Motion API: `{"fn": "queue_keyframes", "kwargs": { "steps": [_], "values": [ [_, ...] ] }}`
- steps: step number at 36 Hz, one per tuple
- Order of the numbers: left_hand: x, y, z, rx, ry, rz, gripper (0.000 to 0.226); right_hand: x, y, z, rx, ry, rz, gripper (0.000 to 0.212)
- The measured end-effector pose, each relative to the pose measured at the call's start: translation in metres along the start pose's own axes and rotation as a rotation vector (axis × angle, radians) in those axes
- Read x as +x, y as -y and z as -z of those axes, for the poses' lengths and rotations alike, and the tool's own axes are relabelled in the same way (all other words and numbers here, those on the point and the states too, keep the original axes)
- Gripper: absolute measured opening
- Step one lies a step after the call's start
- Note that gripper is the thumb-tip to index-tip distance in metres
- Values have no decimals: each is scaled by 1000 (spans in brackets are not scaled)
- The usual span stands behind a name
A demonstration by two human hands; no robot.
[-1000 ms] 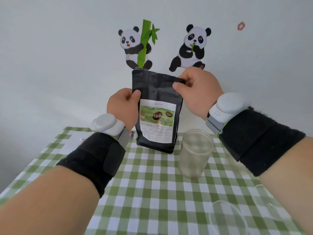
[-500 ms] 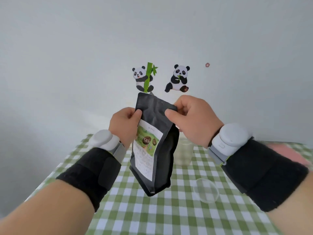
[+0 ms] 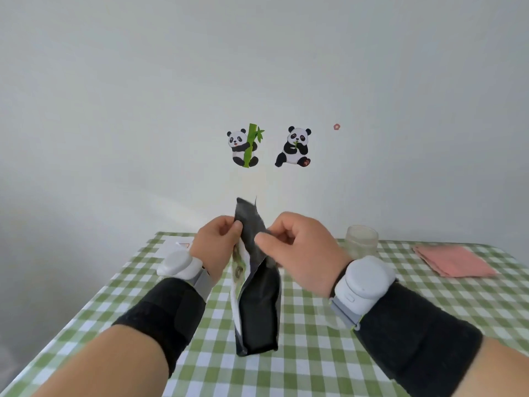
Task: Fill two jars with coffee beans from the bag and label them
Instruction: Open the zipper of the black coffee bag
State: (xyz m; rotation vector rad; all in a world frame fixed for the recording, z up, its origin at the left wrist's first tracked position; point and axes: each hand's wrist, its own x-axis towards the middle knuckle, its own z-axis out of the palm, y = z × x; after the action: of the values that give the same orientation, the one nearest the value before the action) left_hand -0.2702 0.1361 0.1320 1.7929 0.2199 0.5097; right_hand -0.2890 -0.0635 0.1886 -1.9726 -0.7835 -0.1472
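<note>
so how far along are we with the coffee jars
Done: nothing visible; the one clear jar in view looks empty and unlabelled. In hand: the left hand and right hand both pinch the top of the black coffee bag, turned edge-on over the checked tablecloth; whether it is open is unclear. Left: pouring beans into both jars, then labelling.

Left hand (image 3: 219, 242) and right hand (image 3: 297, 250) pinch bag (image 3: 259, 308) – upright

A pink cloth (image 3: 455, 260) lies on the checked tablecloth (image 3: 315, 368), panda stickers (image 3: 294, 147) above.
</note>
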Motion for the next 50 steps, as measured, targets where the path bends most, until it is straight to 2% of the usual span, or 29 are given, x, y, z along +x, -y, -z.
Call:
{"fn": "queue_keyframes", "kwargs": {
  "steps": [1,3,5,10,15,17,22,26,32,36,39,44,50],
  "values": [
    [-2,4,0,43,28,22,23,-2,-3,-3,7,65,-22,25],
    [-8,12,0,90,71,97,48,-6,-12,-10,0,201,-73,30],
    [-11,14,1,86,57,153,65,-9,-21,-16,-17,254,-109,27],
    [-13,-13,2,127,20,145,50,-6,-28,-20,-83,266,-123,26],
    [-19,-41,10,82,181,238,77,-2,-30,-22,-99,287,-122,31],
    [-23,-49,10,103,248,237,67,-2,-32,-21,-84,276,-142,31],
    [-30,-62,11,69,278,277,35,-4,-35,-22,-18,255,-194,24],
    [-30,-63,12,17,261,323,13,-1,-30,-22,174,204,-298,21],
    [-32,-58,14,-37,262,341,11,6,-31,-27,293,139,-429,23],
    [-33,-58,15,-44,312,341,12,14,-29,-26,375,131,-513,34],
    [-34,-58,15,-34,335,349,12,16,-29,-28,345,123,-508,31],
    [-34,-58,14,-12,325,331,13,20,-28,-30,362,154,-522,11],
    [-34,-58,12,59,285,276,13,23,-30,-34,189,111,-441,14]
  ]
}}
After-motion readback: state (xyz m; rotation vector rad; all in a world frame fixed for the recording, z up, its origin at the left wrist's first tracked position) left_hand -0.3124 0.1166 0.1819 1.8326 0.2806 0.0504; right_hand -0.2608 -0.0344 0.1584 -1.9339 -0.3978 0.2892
